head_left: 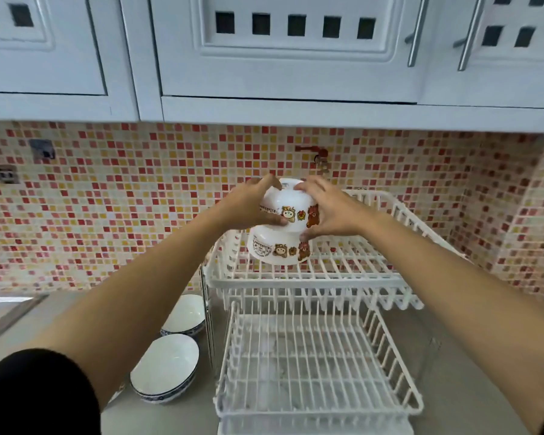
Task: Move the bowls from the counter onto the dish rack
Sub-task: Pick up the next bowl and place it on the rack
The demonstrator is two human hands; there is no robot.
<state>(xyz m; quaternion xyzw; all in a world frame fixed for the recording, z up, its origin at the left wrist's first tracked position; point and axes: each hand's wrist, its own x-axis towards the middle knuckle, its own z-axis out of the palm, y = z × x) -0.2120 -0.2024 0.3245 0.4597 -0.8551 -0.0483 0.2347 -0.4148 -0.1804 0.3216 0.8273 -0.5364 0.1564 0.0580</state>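
A white two-tier wire dish rack [352, 281] stands on the counter at centre right. On its upper tier an upside-down white bowl with cartoon prints [277, 251] rests at the left end. A second cartoon bowl [291, 200], also upside down, sits stacked on top of it. My left hand [248, 205] grips that upper bowl from the left and my right hand [330, 211] grips it from the right. Two white bowls with blue rims stand upright on the counter left of the rack, one nearer [164, 368] and one farther [184, 313].
The rack's lower tier [314, 365] holds nothing. A sink edge [10, 309] lies at the far left. The mosaic-tiled wall carries a red tap [314, 153] just behind the rack, and white cabinets [280, 58] hang overhead.
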